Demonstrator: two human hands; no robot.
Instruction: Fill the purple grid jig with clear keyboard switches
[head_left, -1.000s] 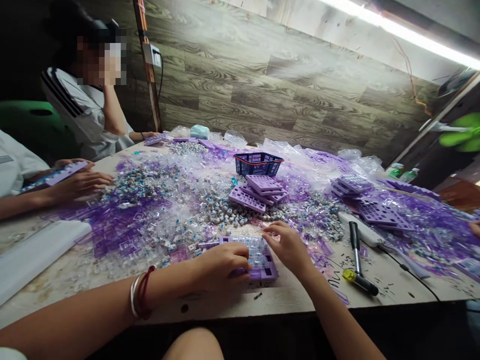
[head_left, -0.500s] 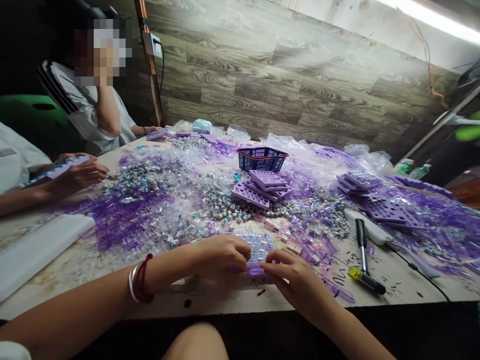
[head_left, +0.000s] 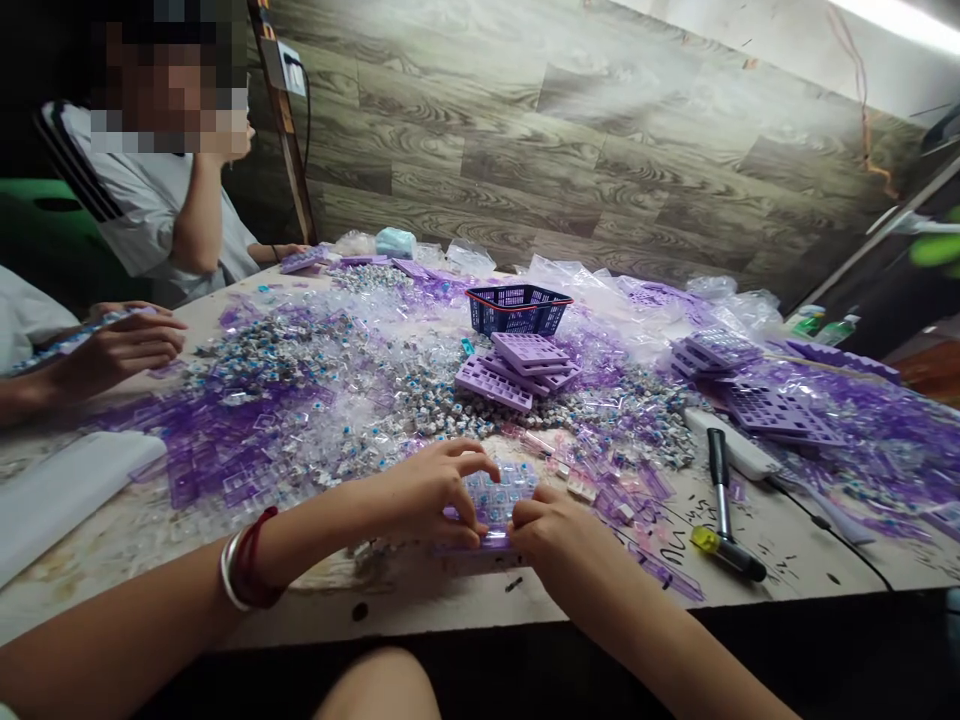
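Observation:
A small light-purple keyboard (head_left: pixel 499 492), its squares filled with clear caps and bluish switches, lies at the table's near edge between my hands. My left hand (head_left: pixel 431 490) is at its left side, with the index finger raised and apart from the thumb. The thumb tip touches the keyboard's near edge, beside a clear purple strip (head_left: pixel 495 541). At the near right corner, my right hand (head_left: pixel 559 525) is closed, fingers curled against the keyboard's edge. Its fingertips are partly hidden.
Loose switches (head_left: pixel 285 350) and clear purple caps (head_left: pixel 217 430) cover much of the table. Purple plates (head_left: pixel 525 365) are stacked before a dark basket (head_left: pixel 517 310). A hammer (head_left: pixel 721 510) lies at the right. Two people sit at the left, one person's hand (head_left: pixel 120 350) holding a similar piece.
My left index finger has lifted away from the keyboard, while the thumb stays low. My right fingers have curled in closer at the near right corner. The camera view has shifted slightly.

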